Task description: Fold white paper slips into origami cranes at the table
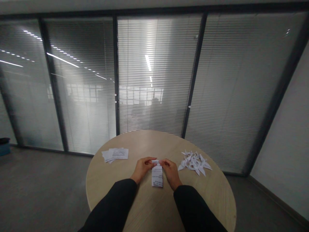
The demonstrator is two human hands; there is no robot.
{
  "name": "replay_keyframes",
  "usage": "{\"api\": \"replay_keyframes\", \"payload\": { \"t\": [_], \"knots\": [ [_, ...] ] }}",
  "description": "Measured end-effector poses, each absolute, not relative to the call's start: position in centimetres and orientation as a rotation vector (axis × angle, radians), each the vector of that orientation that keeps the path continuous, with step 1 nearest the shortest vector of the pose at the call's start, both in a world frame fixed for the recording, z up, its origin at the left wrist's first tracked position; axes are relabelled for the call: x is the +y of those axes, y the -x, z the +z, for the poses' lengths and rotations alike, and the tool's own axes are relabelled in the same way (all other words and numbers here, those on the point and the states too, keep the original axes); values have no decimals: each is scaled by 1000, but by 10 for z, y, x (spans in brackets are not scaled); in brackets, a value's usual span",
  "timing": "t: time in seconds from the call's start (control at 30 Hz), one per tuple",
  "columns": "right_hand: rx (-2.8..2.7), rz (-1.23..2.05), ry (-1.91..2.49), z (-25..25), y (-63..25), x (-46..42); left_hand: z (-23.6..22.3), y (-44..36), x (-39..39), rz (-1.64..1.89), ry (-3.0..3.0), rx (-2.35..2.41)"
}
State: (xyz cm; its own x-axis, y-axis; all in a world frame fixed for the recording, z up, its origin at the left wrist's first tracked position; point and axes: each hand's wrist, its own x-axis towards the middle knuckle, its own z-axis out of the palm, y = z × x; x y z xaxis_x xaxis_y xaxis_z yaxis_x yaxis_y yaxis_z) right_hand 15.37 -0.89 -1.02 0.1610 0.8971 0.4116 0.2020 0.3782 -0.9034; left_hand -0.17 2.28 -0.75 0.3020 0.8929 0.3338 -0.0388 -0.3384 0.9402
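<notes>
Round wooden table [135, 143]: left hand [143, 168] and right hand [171, 172], fingers [150, 159] pinching folded paper [157, 175], print unreadable.

Print on the folded paper [157, 177] seems unreadable; fingers [151, 160] hide its top.

A round pale-wood worktop [145, 141] carries a loose stack of printed sheets [115, 154] to the left and a heap of white origami cranes [195, 162] to the right. Behind it stands a dark-framed glass partition [116, 74] with slatted blinds [156, 80]. A white wall [282, 145] runs along the right, and a blue container [4, 149] sits on the grey floor [43, 180] at far left.
</notes>
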Motion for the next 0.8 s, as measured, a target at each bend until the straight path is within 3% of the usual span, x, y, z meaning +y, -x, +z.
{"api": "replay_keyframes", "payload": {
  "t": [0.4, 0.8],
  "knots": [
    [-1300, 961, 1030, -19, -151, -5, -11, 6, 28, 1314, -1566, 836],
    [-1306, 976, 1033, -16, -151, -8, -6, 5, 25, 1344, -1475, 847]
  ]
}}
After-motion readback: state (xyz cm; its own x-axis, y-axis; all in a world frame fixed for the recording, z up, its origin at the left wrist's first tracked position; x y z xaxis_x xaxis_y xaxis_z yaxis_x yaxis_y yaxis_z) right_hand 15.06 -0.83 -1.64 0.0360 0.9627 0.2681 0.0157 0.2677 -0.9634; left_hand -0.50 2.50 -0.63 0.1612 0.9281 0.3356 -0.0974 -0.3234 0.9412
